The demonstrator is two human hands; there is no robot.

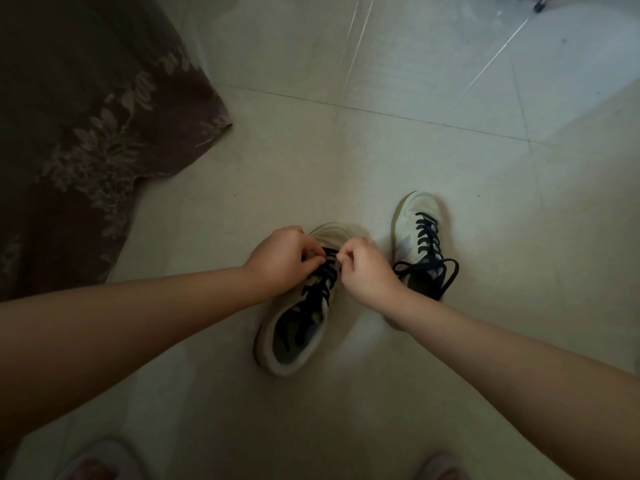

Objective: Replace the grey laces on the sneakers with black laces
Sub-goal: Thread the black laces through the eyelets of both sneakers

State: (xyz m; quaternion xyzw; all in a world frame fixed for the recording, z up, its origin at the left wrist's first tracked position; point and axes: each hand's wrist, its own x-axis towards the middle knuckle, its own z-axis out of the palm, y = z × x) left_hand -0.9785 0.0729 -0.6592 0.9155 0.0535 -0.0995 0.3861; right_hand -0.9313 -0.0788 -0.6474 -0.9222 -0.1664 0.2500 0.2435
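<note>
Two white sneakers stand on the tiled floor. The near sneaker (294, 344) lies in the middle, toe pointing away, with a black lace (318, 289) crossing its eyelets. My left hand (282, 259) and my right hand (363, 268) meet over its toe end, each pinching the black lace with curled fingers. The other sneaker (419, 233) stands to the right, fully threaded with a black lace (446, 275) whose loose ends loop over its opening. No grey lace is visible.
A dark floral cloth (86, 133) covers the floor at the upper left. Slippered feet (100, 462) show at the bottom edge. A dark object (540, 5) sits at the top right corner. Pale floor tiles (381, 150) spread beyond the shoes.
</note>
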